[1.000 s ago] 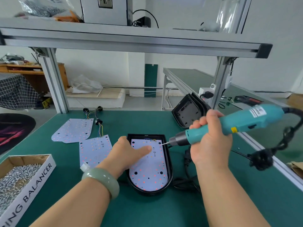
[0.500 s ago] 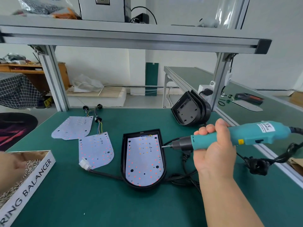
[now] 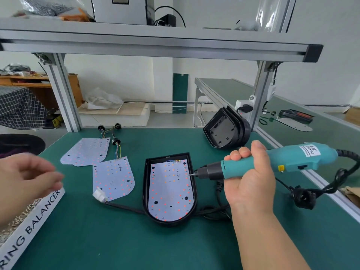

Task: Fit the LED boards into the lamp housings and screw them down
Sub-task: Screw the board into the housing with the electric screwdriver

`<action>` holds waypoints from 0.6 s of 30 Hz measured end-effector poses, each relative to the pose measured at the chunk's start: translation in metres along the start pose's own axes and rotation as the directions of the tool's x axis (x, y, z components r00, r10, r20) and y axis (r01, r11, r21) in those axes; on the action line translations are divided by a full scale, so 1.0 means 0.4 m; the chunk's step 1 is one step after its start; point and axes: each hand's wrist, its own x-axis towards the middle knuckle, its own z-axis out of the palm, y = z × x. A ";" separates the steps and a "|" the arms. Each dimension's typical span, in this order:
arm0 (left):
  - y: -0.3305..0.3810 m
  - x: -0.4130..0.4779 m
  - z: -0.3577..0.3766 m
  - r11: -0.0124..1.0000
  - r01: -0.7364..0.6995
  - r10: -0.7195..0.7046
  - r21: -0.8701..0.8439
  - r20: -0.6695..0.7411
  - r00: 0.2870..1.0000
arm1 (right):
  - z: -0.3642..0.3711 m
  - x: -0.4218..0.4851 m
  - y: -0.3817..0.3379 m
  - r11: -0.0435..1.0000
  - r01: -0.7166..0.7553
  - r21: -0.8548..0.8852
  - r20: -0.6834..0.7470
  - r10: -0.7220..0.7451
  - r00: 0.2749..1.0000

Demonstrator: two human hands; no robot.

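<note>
A black lamp housing lies on the green mat with a white LED board seated inside it. My right hand grips a teal electric screwdriver, held nearly level, its bit tip just over the board's upper right edge. My left hand hovers blurred at the far left above the screw box; its fingers look loosely bunched, and whether they hold anything is unclear. Two loose LED boards with wire leads lie left of the housing.
A stack of empty black housings leans at the back right by an aluminium post. The housing's black cable and white connector trail across the mat. The screwdriver's coiled cord lies at the right. A shelf beam runs overhead.
My left hand left the LED board, went to the screw box, and now rises and moves right from it. The screwdriver stayed near the board's upper right edge.
</note>
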 end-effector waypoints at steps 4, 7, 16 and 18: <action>0.148 -0.051 0.131 0.990 -0.077 0.093 -0.117 0.138 0.986 | 0.004 -0.006 0.002 1.000 -0.020 0.008 0.004 0.020 1.000; 0.210 -0.076 0.232 0.950 0.028 0.061 -0.310 0.272 0.960 | 0.003 -0.008 0.004 0.999 -0.036 0.011 0.010 0.036 0.999; 0.220 -0.136 0.369 0.905 0.148 -0.015 -0.398 0.317 0.948 | 0.013 -0.015 0.002 0.995 -0.071 0.075 -0.003 0.072 0.997; 0.216 -0.144 0.373 0.919 0.133 -0.013 -0.372 0.307 0.952 | 0.016 -0.019 0.005 0.994 -0.080 0.080 -0.002 0.081 0.997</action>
